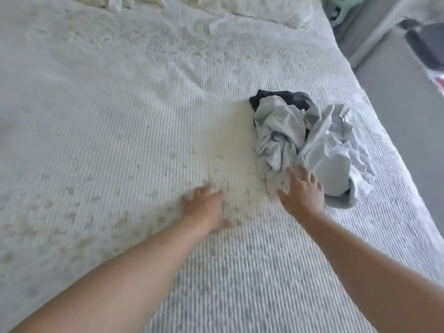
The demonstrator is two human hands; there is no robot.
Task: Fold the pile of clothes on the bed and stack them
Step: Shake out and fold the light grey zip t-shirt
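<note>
Our right hand (301,188), fingers spread, touches the clothes pile (310,145) to pick one; left hand (204,205) rests flat, bracing on the bed (120,116).

Her left hand (204,207) lies flat on the ribbed white bedspread (120,116); the right hand (301,192) touches the crumpled clothes pile (310,140).

Hidden, cropped and blurred parts of the bed scene

The pile of clothes (310,150) is hiding its own lower layers; a dark garment (281,98) is showing only at the far edge, its kind unclear. The right hand (301,192) is covering the pile's near corner, so whether its fingertips are pinching cloth is not readable. Motion blur is smearing the left hand (204,207). Pillows (252,8) and a dark object (427,46) are running off the frame.
</note>
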